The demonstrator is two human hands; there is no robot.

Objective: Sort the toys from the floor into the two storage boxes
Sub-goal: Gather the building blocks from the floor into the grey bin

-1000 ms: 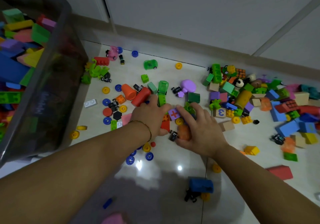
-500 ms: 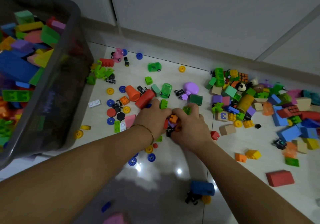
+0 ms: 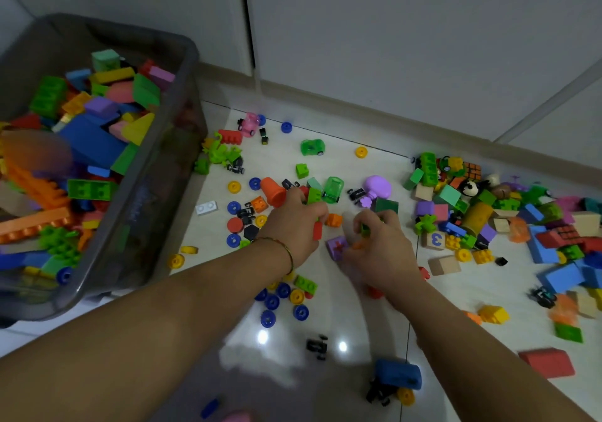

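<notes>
Toys (image 3: 378,187) ring the left hand (image 3: 293,226) gripping a red block (image 3: 317,231) and right hand (image 3: 382,252) pinching a green piece (image 3: 365,230)

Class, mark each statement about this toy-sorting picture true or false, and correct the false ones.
1. The box holds many blocks. True.
2. The number block shows a 7. False: it shows a 3.
3. The orange cone is in the box. False: it lies on the floor by the left hand.
4. The left wrist wears a bracelet. True.
5. The right hand holds a green piece. True.
</notes>
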